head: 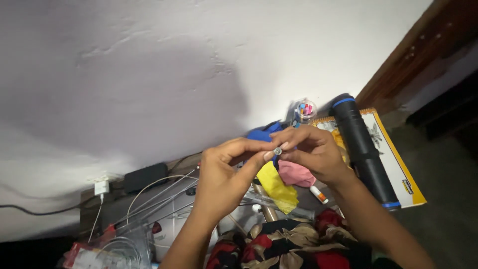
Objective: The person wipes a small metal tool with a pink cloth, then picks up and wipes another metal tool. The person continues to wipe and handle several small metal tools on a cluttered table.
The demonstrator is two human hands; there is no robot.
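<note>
My left hand [224,174] and my right hand [311,152] meet in front of me, fingertips pinched together on a small round metal part [278,150]. Both hands hold it above a cluttered surface. Just below the fingers hang a yellow cloth piece [276,187] and a pink cloth piece [295,174]. A blue object [263,133] lies behind the hands, partly hidden by them.
A long black tube with blue bands [363,149] lies on a yellow-edged book [401,167] at the right. A small clear jar of coloured bits [305,110] stands by the white wall. Thin rods and a white cable [159,192], a black adapter [145,177] and patterned fabric [294,246] lie below.
</note>
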